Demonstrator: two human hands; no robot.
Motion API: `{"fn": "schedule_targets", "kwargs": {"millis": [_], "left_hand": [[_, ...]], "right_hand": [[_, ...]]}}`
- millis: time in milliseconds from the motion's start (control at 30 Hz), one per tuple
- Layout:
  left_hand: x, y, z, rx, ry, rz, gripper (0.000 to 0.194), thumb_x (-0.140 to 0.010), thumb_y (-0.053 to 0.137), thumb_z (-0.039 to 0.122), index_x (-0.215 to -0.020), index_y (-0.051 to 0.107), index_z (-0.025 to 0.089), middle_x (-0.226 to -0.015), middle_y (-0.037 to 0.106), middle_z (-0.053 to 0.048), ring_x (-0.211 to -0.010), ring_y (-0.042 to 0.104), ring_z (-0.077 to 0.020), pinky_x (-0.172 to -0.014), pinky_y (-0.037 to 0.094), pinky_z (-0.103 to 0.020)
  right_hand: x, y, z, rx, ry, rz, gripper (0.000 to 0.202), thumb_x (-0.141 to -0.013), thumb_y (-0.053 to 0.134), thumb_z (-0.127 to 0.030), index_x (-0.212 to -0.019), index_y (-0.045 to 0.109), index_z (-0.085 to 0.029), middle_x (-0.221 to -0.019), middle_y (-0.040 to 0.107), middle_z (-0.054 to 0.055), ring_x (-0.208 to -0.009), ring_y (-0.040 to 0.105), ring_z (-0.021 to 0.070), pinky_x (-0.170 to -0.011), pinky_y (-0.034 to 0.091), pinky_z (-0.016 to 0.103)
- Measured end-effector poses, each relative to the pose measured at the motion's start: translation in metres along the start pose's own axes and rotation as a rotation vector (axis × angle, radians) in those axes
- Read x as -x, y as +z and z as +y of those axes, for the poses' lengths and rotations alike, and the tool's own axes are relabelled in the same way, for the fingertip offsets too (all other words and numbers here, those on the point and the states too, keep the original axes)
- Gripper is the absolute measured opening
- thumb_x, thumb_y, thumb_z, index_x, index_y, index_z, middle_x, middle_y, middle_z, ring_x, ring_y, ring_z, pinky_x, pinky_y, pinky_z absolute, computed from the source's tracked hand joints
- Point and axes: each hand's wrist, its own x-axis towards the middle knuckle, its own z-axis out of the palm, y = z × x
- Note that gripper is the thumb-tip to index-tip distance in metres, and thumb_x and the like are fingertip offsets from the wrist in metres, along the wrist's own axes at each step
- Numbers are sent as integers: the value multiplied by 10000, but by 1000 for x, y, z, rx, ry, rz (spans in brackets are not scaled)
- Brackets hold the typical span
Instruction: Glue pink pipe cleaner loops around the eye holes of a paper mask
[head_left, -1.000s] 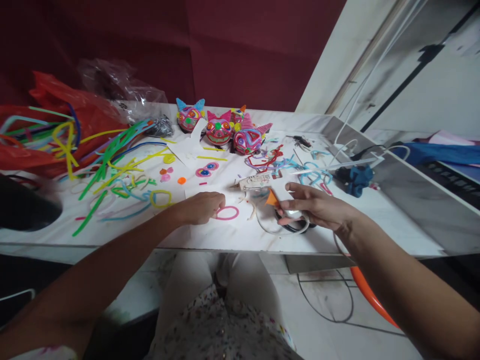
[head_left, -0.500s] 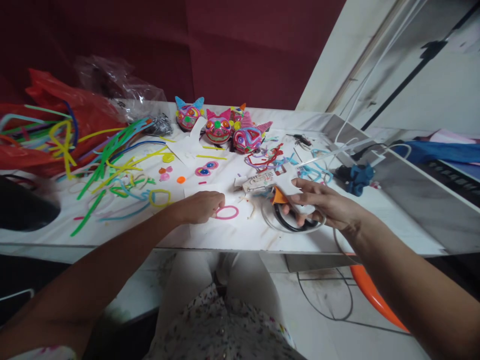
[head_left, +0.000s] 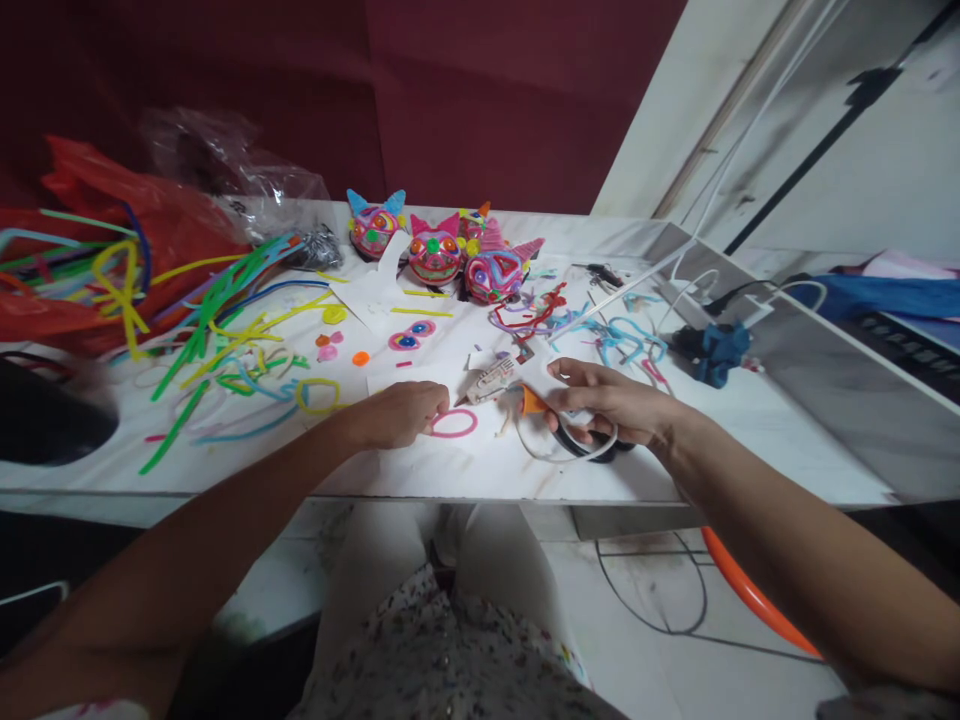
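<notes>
My right hand (head_left: 600, 402) is wrapped round a white hot glue gun (head_left: 534, 378) with an orange trigger. Its nozzle points left, close to a pink pipe-cleaner loop (head_left: 466, 430) lying on white paper (head_left: 420, 462). Pinched at the loop's left end are the fingers of my left hand (head_left: 409, 412), which rests on the paper. A clear glue stick (head_left: 607, 305) juts from the back of the gun. Below my right hand, the black handles of a tool (head_left: 600, 447) are partly hidden.
Colourful cat-faced balls (head_left: 435, 252) stand at the back. Loose pipe cleaners (head_left: 225, 300) spread leftward beside a red plastic bag (head_left: 112, 200). Pink-and-blue eye shapes (head_left: 411, 335) and an orange disc (head_left: 361, 358) lie mid-table. Blue pipe-cleaner scraps (head_left: 630, 340) lie to the right.
My right hand has moved left with the glue gun, bringing its nozzle down towards the pink loop. My left hand keeps its place on the loop.
</notes>
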Motion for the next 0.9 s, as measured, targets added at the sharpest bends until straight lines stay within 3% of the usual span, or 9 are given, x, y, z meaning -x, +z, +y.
{"fn": "schedule_targets", "kwargs": {"millis": [300, 667, 900], "left_hand": [[-1, 3, -4, 29, 49, 23, 155, -879, 510, 67, -914, 529, 216, -922, 655, -17, -852, 589, -198, -749, 393, -286], [0, -2, 3, -15, -13, -23, 215, -847, 523, 15, -930, 536, 213, -950, 661, -7, -878, 594, -190, -747, 383, -266], [0, -1, 1, -13, 17, -2, 191, -876, 524, 31, -922, 537, 216, -938, 660, -2, -856, 590, -188, -739, 382, -265]], "right_hand": [[-6, 1, -3, 40, 22, -28, 605, -645, 889, -362, -1000, 405, -289, -637, 733, -30, -410, 541, 101, -357, 346, 143], [-11, 2, -4, 78, 19, -63, 642, -648, 886, -419, -1011, 372, -291, -605, 711, -62, -391, 514, 87, -323, 291, 126], [-10, 4, -9, 109, 46, -41, 647, -626, 876, -407, -1014, 372, -290, -590, 687, -76, -381, 505, 83, -316, 259, 116]]}}
